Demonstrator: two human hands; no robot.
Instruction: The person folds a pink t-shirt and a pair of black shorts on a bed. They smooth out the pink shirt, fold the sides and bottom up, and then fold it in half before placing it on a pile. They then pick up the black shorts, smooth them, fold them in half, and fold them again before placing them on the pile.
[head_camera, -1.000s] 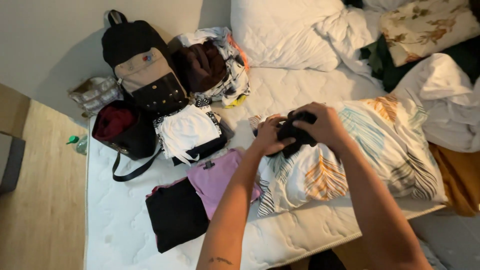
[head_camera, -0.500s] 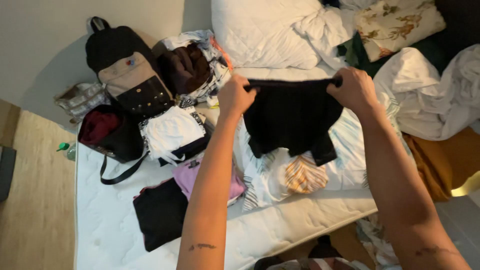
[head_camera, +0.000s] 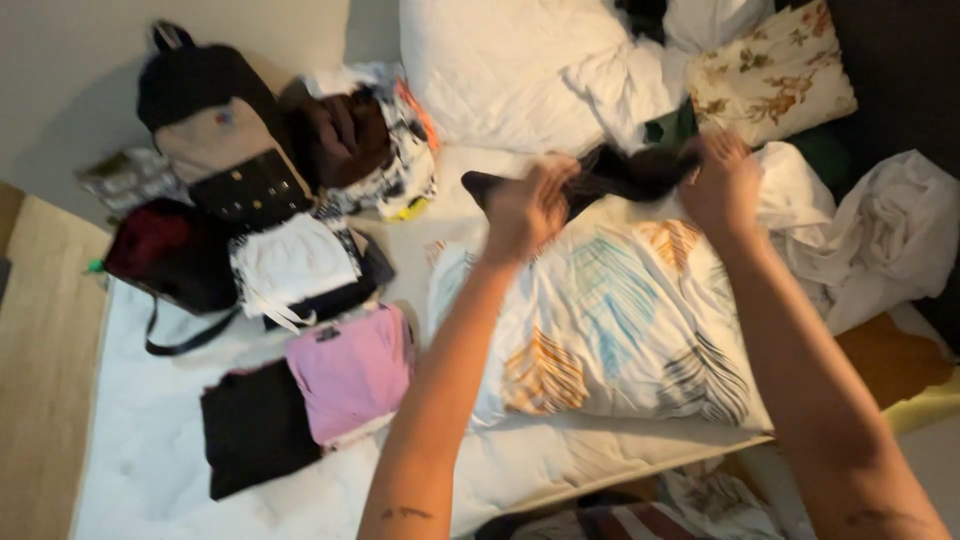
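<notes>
Fingers of both hands — left hand (head_camera: 528, 208), right hand (head_camera: 722, 185) — pinch a crumpled black cloth garment (head_camera: 610, 175). It hangs blurred above the patterned white pillow (head_camera: 610, 330) — folded pink top (head_camera: 350, 370) well apart.

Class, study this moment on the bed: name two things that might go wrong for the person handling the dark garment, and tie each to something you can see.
1. Both the left hand and right hand hold the dark garment in the air, bunched and blurred; it may land creased on the patterned duvet.
2. The folded pink top and black pile lie near the mattress edge; a jolt might tip them off.
</notes>
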